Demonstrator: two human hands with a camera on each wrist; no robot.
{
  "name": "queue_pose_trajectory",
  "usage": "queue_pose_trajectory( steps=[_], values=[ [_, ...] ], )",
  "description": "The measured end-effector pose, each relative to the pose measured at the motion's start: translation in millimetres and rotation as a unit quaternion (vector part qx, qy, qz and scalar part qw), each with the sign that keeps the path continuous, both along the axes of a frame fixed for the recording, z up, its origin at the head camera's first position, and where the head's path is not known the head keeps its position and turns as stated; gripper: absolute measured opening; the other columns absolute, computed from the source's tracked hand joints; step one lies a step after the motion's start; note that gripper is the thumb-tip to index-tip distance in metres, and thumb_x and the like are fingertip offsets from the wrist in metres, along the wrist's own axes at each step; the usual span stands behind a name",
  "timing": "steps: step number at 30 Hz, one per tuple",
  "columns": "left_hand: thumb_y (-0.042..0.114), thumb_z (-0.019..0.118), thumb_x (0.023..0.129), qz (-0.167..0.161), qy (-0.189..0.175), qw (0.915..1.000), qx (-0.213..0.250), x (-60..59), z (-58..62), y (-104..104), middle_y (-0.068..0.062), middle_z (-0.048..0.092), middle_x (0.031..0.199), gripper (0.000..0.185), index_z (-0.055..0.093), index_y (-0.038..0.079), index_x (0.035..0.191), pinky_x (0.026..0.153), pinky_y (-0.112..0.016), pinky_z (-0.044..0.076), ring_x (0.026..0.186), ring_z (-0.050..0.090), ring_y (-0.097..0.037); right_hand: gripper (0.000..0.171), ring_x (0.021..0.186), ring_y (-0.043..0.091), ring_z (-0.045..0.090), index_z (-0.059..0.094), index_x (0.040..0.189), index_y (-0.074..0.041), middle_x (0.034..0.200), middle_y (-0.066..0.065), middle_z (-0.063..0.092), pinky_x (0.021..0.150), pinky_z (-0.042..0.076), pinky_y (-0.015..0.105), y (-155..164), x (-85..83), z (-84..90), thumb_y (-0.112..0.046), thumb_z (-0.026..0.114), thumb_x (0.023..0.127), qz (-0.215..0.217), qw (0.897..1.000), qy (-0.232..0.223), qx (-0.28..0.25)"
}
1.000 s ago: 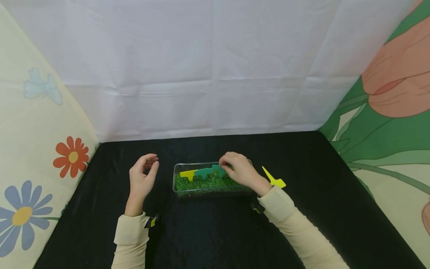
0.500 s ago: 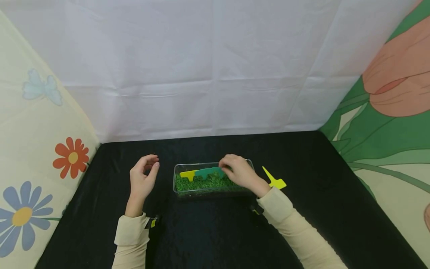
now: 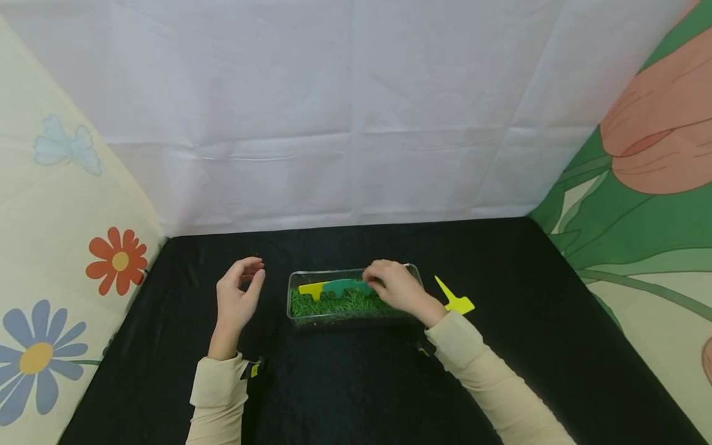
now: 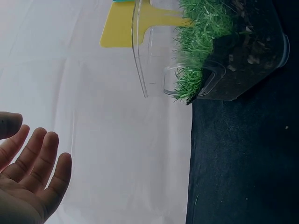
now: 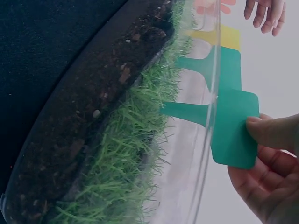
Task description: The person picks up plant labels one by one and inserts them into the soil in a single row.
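Observation:
My right hand (image 3: 397,287) is over the right half of a clear plastic planter (image 3: 290,296) filled with soil and green grass. In the right wrist view its thumb and fingers pinch the head of a green T-shaped plant label (image 5: 235,128), whose stem points down into the grass. Beside that label stand another green label (image 5: 231,70) and, at the left end, a yellow label (image 3: 310,288), both upright in the grass. My left hand (image 3: 236,295) hovers left of the planter, fingers loosely bent and holding nothing.
A second yellow plant label (image 3: 458,303) lies on the black tablecloth (image 3: 345,383) to the right of the planter, near my right wrist. White cloth (image 3: 356,123) hangs behind the table, with flower-printed cloth on both sides.
The right hand has moved down slightly with the green label, whose head now sits lower, about level with the neighbouring green one. The left hand has hardly moved.

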State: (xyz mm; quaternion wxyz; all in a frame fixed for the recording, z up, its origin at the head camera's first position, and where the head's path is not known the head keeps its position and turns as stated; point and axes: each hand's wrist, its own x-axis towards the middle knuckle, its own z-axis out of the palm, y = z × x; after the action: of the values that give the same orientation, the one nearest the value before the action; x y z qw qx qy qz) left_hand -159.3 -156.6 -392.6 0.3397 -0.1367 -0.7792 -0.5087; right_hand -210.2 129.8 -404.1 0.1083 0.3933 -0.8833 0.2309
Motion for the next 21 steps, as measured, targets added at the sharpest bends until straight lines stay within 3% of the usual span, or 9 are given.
queue_pose_trajectory(
  steps=[13,21],
  values=[
    [-0.018,0.056,0.078,-0.005,-0.003,1.0000,0.005,-0.5,-2.5,0.1,-0.027,0.060,0.083,0.015,0.058,-0.016,0.093,0.069,-0.011,0.044,0.075,0.054,-0.010,0.010,0.076,0.017,0.060,0.066,0.087,-0.007,0.085,0.004,0.062,0.066,0.049,0.028,-6.6,-2.4,-2.7,0.001,0.065,0.081,-0.007,1.000,-0.009,0.023],
    [-0.019,0.057,0.078,-0.002,-0.002,1.0000,0.000,-0.4,-2.5,-0.3,-0.027,0.060,0.083,0.015,0.059,-0.015,0.092,0.068,-0.011,0.044,0.074,0.055,-0.016,0.010,0.074,0.017,0.060,0.066,0.085,-0.008,0.083,0.004,0.064,0.066,0.049,0.029,-8.4,-5.5,-5.1,0.002,0.064,0.081,-0.023,0.999,-0.006,0.031]
  ],
)
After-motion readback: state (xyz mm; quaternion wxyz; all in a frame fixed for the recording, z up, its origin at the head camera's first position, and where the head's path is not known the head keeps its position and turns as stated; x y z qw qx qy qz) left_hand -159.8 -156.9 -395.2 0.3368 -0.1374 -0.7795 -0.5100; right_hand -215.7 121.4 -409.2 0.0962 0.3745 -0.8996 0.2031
